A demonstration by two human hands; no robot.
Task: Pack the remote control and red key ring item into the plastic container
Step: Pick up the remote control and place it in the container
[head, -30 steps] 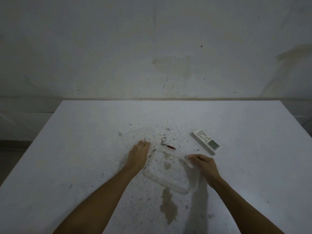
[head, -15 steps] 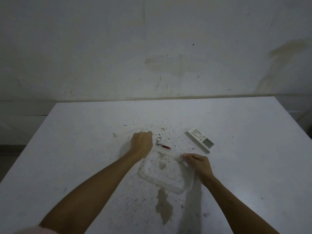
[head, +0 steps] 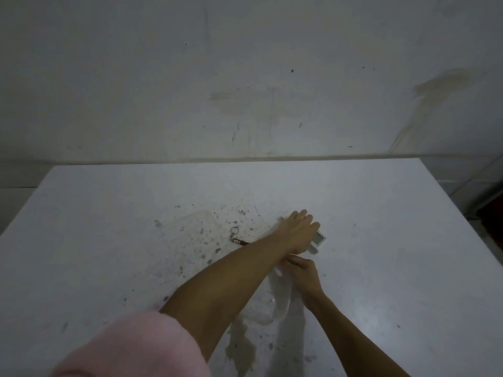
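My left hand (head: 298,231) reaches across to the right and lies over the white remote control (head: 317,238), fingers curled over its far edge; only the screen end shows. The red key ring item (head: 240,241) lies on the table just left of my left forearm, its metal ring toward the wall. My right hand (head: 302,270) pinches the far rim of the clear plastic container (head: 276,302), which sits open near me, partly hidden under my left arm.
A clear lid (head: 201,221) lies flat on the white table (head: 109,240), left of the key ring. Dark specks and a stain (head: 241,346) mark the table's middle and front. A stained wall stands right behind the table's far edge.
My left hand has left the container's far left corner and crossed right over the key ring onto the remote control. My right hand has kept its hold on the container rim.
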